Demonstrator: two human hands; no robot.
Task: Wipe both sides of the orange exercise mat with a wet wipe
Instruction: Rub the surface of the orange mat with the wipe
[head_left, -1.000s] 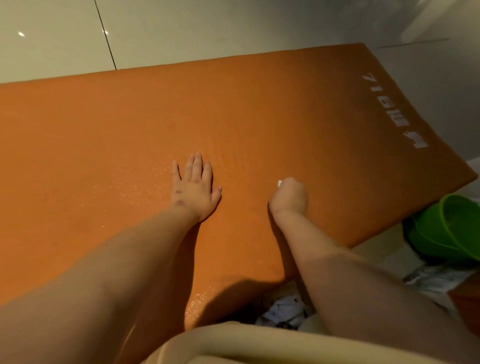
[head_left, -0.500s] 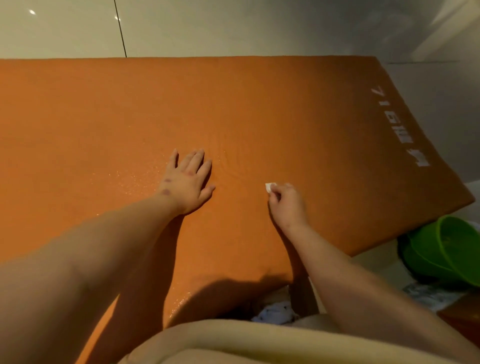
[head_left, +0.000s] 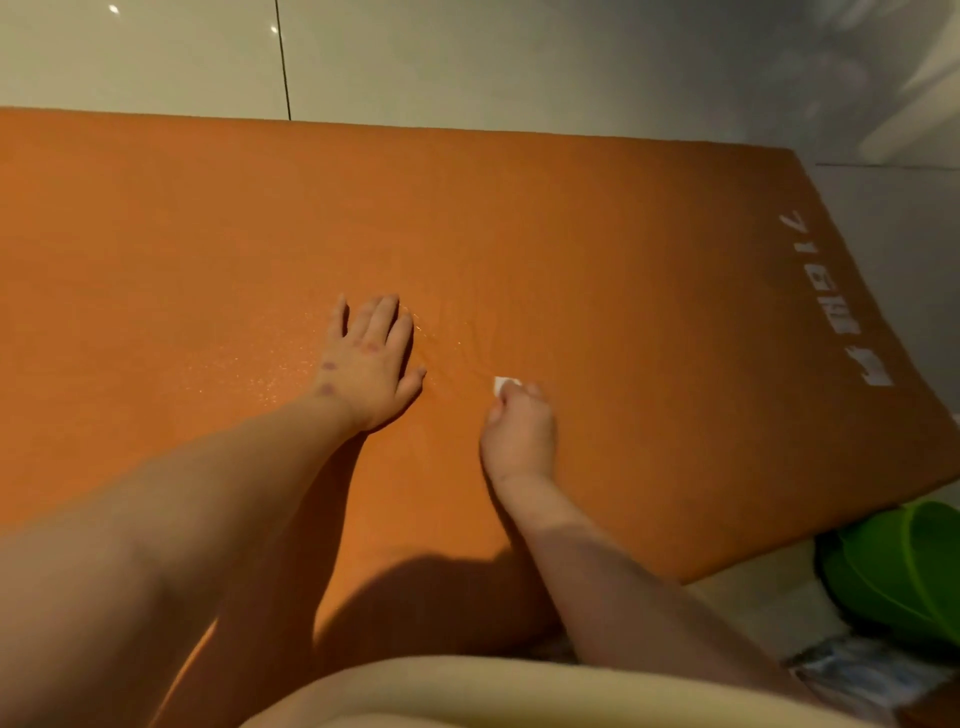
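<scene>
Wet wipe (head_left: 502, 384), mostly hidden in the pinching grip of the right hand (head_left: 519, 436), touches the orange mat (head_left: 571, 234) on the floor (head_left: 467, 62); left hand (head_left: 370, 364) lies flat, fingers straight. Green basin (head_left: 904, 571) cut off beside the mat.

White characters (head_left: 831, 306) on the orange mat (head_left: 571, 234), too blurred for any reading

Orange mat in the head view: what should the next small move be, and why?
Probably sweep the right hand with the wet wipe rightward toward the white lettering. The orange mat glistens wet around the left hand, which lies flat bracing it, while the stretch near the lettering looks matte and dry.
</scene>
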